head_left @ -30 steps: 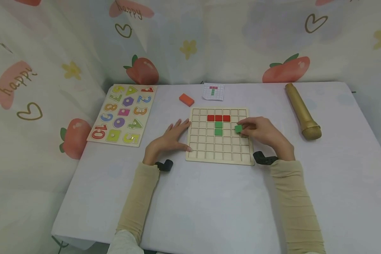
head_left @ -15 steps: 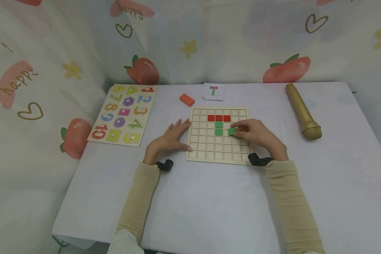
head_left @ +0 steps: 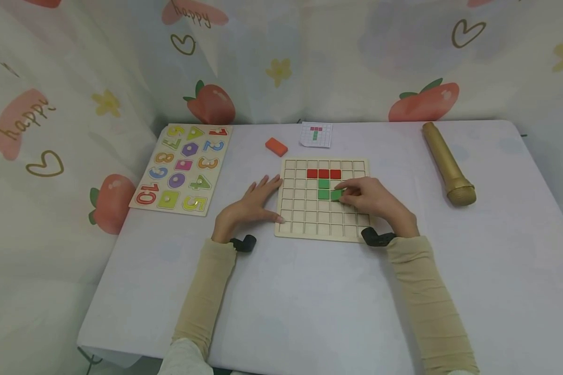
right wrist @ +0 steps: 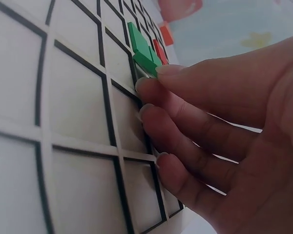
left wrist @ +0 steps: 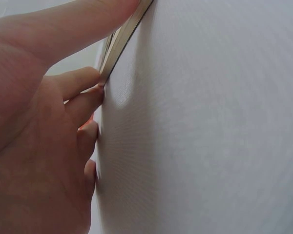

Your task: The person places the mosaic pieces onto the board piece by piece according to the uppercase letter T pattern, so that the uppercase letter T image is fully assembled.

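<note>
A wooden grid board (head_left: 305, 214) lies at the middle of the table. Three red tiles (head_left: 323, 174) fill a row of its cells, with two green tiles (head_left: 323, 189) in a column beneath the middle one. My right hand (head_left: 372, 199) pinches another green tile (head_left: 336, 195) between thumb and fingers, just right of the lower green one; in the right wrist view this tile (right wrist: 145, 63) is tilted at the grid. My left hand (head_left: 247, 208) rests spread along the board's left edge, thumb on the near corner; its fingertips meet the edge (left wrist: 118, 46) in the left wrist view.
A card (head_left: 316, 135) printed with a red and green T lies behind the board, beside an orange block (head_left: 276, 147). At the left is a number and shape puzzle board (head_left: 180, 169). A gold microphone (head_left: 448, 165) lies at the right on the white-covered table (head_left: 291, 302).
My right hand has carried the green tile leftward and slightly nearer over the board, to beside the lower green tile. The left hand stays in place.
</note>
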`<state>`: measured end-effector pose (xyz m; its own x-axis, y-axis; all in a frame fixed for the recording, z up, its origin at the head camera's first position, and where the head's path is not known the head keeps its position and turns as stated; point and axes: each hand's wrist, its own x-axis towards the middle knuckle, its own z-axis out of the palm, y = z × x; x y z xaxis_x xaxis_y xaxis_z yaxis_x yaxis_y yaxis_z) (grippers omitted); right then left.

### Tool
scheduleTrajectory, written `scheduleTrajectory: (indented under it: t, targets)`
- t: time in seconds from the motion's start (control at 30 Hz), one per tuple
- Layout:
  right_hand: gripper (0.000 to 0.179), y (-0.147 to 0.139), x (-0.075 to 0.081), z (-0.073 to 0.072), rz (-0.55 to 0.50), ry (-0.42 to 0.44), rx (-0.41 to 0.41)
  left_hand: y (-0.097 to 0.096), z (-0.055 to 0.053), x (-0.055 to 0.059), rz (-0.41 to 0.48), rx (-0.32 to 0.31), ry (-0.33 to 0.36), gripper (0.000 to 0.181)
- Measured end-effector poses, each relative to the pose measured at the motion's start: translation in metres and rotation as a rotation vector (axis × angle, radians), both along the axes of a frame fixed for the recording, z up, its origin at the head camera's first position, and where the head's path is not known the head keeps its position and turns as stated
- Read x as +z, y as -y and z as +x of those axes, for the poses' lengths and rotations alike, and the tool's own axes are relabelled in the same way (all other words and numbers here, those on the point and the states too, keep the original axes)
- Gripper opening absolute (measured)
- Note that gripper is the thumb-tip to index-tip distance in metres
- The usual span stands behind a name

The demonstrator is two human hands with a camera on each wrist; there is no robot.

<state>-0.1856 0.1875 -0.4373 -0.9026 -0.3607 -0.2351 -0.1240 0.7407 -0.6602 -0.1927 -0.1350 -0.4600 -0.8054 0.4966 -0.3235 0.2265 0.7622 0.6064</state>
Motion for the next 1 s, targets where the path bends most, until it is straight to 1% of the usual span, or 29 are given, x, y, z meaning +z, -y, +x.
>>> scheduleTrajectory:
  t: [0.23,0.57,0.77,1.0]
  targets:
    - [0.037,0.0008,-0.0014,0.0005,-0.011,-0.008,-0.006,-0.0001,0.0002,-0.0006,-0.001,0.000,-0.007,0.109]
    - [0.036,0.0007,-0.0025,-0.0004,-0.007,-0.016,-0.015,0.0003,0.0002,0.0001,-0.001,0.002,-0.003,0.109]
    - [0.036,0.0011,-0.0032,-0.0007,-0.006,-0.015,-0.016,0.0005,0.0000,-0.0001,0.000,-0.007,-0.003,0.109]
    - [0.035,0.0019,-0.0049,-0.0001,-0.003,-0.031,-0.011,0.0003,0.0001,-0.0005,-0.005,-0.008,-0.004,0.109]
